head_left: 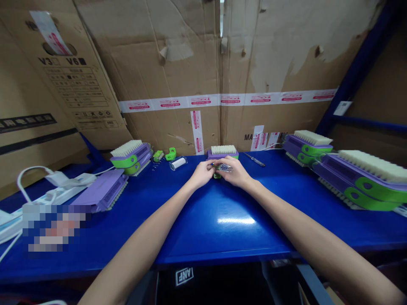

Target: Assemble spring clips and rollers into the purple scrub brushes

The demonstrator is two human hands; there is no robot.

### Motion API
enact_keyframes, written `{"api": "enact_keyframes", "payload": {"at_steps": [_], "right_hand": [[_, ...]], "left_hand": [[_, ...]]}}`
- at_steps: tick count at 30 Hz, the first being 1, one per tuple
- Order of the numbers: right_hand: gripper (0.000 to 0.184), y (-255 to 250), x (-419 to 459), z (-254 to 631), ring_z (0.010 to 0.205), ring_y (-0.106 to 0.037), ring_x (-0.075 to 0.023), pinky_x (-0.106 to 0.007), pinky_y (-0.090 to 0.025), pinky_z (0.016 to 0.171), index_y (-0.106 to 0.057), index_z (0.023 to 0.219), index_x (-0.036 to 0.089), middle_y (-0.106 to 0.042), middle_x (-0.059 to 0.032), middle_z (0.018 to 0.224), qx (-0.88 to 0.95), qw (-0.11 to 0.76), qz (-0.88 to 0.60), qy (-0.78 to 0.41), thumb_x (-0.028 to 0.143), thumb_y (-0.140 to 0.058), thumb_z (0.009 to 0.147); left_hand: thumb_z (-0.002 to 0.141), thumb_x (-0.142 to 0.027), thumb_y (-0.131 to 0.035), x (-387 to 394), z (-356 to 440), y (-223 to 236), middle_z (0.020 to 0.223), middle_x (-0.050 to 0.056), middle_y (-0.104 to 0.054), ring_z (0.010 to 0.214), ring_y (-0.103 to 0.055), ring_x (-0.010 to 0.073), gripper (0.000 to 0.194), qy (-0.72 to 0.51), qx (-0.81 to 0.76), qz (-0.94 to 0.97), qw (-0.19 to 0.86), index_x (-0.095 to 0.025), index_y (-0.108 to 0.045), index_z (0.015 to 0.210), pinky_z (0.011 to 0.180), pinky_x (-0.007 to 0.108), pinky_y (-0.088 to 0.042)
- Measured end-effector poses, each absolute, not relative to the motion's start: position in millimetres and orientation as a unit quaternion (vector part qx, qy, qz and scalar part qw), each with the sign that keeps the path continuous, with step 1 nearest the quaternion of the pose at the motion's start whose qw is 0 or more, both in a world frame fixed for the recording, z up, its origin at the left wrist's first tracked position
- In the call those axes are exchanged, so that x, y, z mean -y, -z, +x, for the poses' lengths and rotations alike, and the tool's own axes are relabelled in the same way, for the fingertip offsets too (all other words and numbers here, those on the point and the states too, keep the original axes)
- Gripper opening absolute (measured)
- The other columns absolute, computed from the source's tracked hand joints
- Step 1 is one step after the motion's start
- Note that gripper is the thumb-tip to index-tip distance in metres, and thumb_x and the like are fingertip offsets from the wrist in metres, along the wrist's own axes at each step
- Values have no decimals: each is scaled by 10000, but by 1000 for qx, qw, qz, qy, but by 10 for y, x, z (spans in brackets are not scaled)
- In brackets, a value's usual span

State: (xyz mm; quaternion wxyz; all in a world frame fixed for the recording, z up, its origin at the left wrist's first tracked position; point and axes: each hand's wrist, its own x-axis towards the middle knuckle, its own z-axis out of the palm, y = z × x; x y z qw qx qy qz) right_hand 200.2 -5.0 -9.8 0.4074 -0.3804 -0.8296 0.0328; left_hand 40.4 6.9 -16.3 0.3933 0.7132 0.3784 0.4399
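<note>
At the middle of the table, my left hand (203,174) and my right hand (235,173) meet with fingers closed. A silvery coil like a metal spring (225,167) shows at my right fingers. Below the fingertips peeks a small greenish part (216,175), mostly covered; which hand grips it I cannot tell. Whatever my left fingers pinch is hidden. Right behind my hands stands a purple and green brush unit (223,150) with cream bristles on top, its lower part covered by them.
Left of my hands lie a clear-wrapped white roll (178,163), a green bracket (171,153) and a small green part (158,156). A screwdriver (256,160) rests to the right. More brush units (132,159) (362,180) flank both sides. A power strip (63,192) sits far left.
</note>
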Motion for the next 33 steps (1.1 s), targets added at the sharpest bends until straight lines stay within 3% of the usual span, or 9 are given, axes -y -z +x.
{"api": "enact_keyframes", "payload": {"at_steps": [3,7,17,25,33], "right_hand": [[252,115,28,2014,786,-597,-184,-330,-482,762,-683,982,214,-640,-51,858,828,408,-381,-44,160,-666,737],[351,142,8,2034,843,-608,-185,-320,-487,788,-672,1032,205,-655,-58,922,839,414,-348,-58,74,-635,708],[268,129,18,2052,787,-605,-177,-327,-487,765,-683,1004,211,-624,-55,877,833,408,-373,-37,143,-655,747],[354,170,-12,2045,836,-606,-185,-323,-486,787,-675,1054,215,-621,-66,923,839,411,-354,-36,84,-626,729],[298,149,-12,2050,763,-578,-171,-305,-472,741,-684,1026,209,-601,-58,852,836,399,-376,-25,105,-630,752]], "left_hand": [[742,-26,-505,-83,386,170,585,-15,-622,485,-517,79,390,-432,-394,720,374,-95,-645,1099,499,169,-433],[752,-29,-519,-81,371,155,595,-2,-623,526,-542,92,347,-426,-415,714,370,-86,-653,1068,513,173,-439],[736,-13,-524,-56,352,124,702,23,-686,686,-636,144,438,-414,-379,711,423,-91,-597,1162,725,261,-508],[702,-16,-515,-118,347,183,655,16,-661,545,-557,111,435,-414,-412,720,376,-73,-627,1118,584,218,-459],[723,-15,-532,-64,346,134,700,36,-681,629,-614,137,448,-408,-408,702,417,-45,-577,1168,678,256,-484]]}}
